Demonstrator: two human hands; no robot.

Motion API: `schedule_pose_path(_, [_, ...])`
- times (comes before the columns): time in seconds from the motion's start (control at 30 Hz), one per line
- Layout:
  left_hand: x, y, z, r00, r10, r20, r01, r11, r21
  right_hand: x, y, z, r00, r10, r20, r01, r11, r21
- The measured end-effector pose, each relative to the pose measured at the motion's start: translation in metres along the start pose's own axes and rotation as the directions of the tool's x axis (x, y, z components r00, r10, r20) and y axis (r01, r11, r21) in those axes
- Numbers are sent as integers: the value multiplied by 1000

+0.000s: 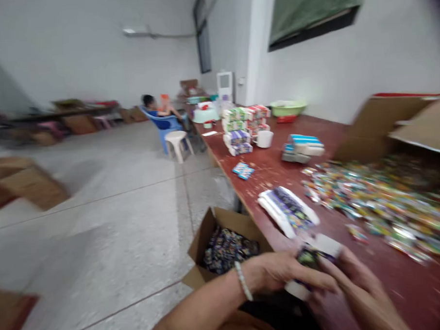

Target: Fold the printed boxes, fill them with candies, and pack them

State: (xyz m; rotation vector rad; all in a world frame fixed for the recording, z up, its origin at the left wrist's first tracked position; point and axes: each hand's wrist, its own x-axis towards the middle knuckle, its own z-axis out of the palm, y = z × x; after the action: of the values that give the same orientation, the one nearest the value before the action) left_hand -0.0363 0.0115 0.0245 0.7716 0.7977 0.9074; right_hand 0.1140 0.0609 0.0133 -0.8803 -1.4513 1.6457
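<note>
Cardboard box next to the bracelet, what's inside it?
Small dark packets lie inside the cardboard box, too blurred to identify. The left forearm hides its near part, and upper packets cover whatever lies beneath.

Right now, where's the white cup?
In the head view, the white cup is on the red table, right of centre, with the purple boxes to its left and blue-and-white boxes to its right.
</note>
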Motion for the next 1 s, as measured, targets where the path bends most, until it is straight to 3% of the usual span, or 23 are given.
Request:
schedule_pose_path(0.03, [-1, 0, 0, 995, 35, -89, -34, 999, 12, -1, -5, 2, 1000, 23, 4, -23, 1000, -8])
schedule_pose_path(0.17, [-5, 1, -3, 990, 79, -120, -77, 997, 22, 5, -19, 24, 1000, -12, -16, 14, 995, 99])
schedule_pose_path(0.3, [-13, 3, -5, 960, 157, -231, -142, 987, 81, 9, -25, 40, 998, -52, -29, 56, 986, 158])
schedule_pose_path(0.43, [-17, 0, -10, 909, 200, -365, -160, 978, 137, 12, -14, 43, 991, -125, -54, 127, 991, 42])
schedule_pose_path(0.53, [-17, -5, -14, 870, 230, -436, -167, 970, 179, 15, 1, 43, 991, -132, 8, 132, 986, -101])
schedule_pose_path(0.63, [-21, -6, -16, 861, 243, -446, -149, 960, 235, 17, 10, 42, 992, -112, 58, 119, 984, -134])
schedule_pose_path(0.73, [-30, 1, -16, 876, 250, -412, -140, 950, 278, 17, 10, 37, 983, -185, 7, 185, 976, -116])
schedule_pose_path(0.87, [-41, 9, -12, 910, 234, -344, -191, 969, 154, 14, 11, 35, 984, -174, -44, 174, 985, -22])
schedule_pose_path(0.93, [-42, 7, -9, 891, 265, -370, -236, 964, 123, 12, 16, 40, 989, -121, -85, 128, 989, 78])
schedule_pose_path(1.0, [-42, 3, -5, 843, 320, -432, -292, 947, 132, 9, 20, 47, 988, -80, -133, 99, 984, 148])
